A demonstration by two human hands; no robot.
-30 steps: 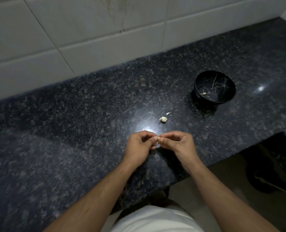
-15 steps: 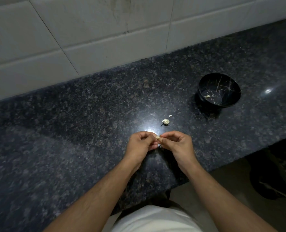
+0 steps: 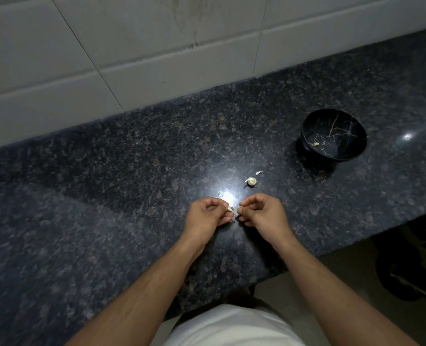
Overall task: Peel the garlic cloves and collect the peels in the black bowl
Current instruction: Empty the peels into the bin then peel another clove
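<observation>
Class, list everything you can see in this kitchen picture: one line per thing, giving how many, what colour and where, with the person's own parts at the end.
Black bowl: one, black with gold veins, on the worktop to the right.
Scrap in the bowl: one, pale, near the bowl's bottom.
Garlic clove: one, whitish, lying on the worktop beyond the hands.
Peel flake: one, white, just beyond that clove.
Held clove: one, pale, at the left fingertips.
Worktop: one, dark speckled stone.
Wall tiles: several, white, behind the worktop.
Left hand: one, pinching the held clove.
Right hand: one, fingers curled, pinching something small, apart from the left.
</observation>
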